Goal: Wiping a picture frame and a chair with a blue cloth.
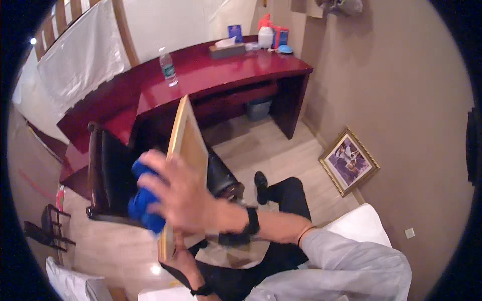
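Observation:
A framed picture or panel (194,145) with a light wooden edge stands tilted on end in front of me, seen nearly edge-on. My left hand (182,262) grips its lower end, fingers closed around the border. Across the upper part of the frame reaches my right hand (181,193), slightly blurred. It holds a bunched blue cloth (146,203) against the far side of the panel, and the fingers partly cover the cloth. What the panel's front looks like is hidden from this angle.
Behind the panel is a black leather chair (108,165), beside a dark red desk (221,72). On the desk are a water bottle (168,69), a tissue box (227,50) and a spray bottle (265,35). Another framed picture (349,161) leans on the right wall.

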### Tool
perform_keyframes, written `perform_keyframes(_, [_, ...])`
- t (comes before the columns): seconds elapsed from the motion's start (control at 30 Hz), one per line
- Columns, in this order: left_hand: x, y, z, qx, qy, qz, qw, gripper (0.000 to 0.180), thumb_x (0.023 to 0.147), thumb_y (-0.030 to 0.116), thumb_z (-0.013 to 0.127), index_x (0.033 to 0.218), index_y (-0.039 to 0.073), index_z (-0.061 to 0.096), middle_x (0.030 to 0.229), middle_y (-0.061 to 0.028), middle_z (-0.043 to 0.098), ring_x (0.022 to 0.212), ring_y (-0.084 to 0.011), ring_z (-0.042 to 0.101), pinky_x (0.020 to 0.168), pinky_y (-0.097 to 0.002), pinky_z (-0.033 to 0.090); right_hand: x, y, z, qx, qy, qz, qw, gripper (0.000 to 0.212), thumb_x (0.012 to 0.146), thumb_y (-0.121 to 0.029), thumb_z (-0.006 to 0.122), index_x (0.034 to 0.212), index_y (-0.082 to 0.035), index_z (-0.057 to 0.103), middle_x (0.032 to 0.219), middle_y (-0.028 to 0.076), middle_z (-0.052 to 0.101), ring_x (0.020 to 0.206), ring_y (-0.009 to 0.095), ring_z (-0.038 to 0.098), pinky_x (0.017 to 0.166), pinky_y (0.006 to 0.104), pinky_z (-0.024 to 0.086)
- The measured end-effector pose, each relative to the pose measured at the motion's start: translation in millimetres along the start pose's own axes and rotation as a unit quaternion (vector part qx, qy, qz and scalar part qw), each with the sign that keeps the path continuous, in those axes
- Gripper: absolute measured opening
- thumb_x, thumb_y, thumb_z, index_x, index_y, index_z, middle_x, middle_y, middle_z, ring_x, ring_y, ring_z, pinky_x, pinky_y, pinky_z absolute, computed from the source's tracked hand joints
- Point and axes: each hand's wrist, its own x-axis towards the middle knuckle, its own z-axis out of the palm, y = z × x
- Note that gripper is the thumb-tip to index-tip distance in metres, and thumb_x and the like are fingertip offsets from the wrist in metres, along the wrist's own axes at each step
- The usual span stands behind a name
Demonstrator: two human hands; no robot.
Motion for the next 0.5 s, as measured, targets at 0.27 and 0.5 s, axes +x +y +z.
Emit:
perform_keyframes(0.27, [-16.5,23.9,18.5,0.025,0.043,0.015,0.999,0.021,0.078,0.013,0.079,0.086,0.000,0.065,0.077,-0.0034,0.064,0.067,-0.0158,0.058,0.063,-0.0308,0.048,-61.4,-38.3,30.9,0.108,-0.106,-0.049,0.987,0.036,0.068,-0.036,0.072,0.083,-0.004,0.062,0.094,0.011,0.059,0.099,0.030,0.060,0.107,0.0607,0.030])
perform_keyframes(0.5, [-25.7,15.4,9.6,0.148,0.047,0.081,0.984,0.020,0.071,0.002,0.082,0.084,-0.002,0.067,0.070,-0.0028,0.066,0.060,-0.0112,0.060,0.061,-0.0253,0.048,-30.8,64.4,11.9,-0.045,-0.097,-0.134,0.985,0.020,0.080,-0.023,0.066,0.090,-0.006,0.065,0.104,0.012,0.064,0.109,0.028,0.060,0.110,0.0593,0.026])
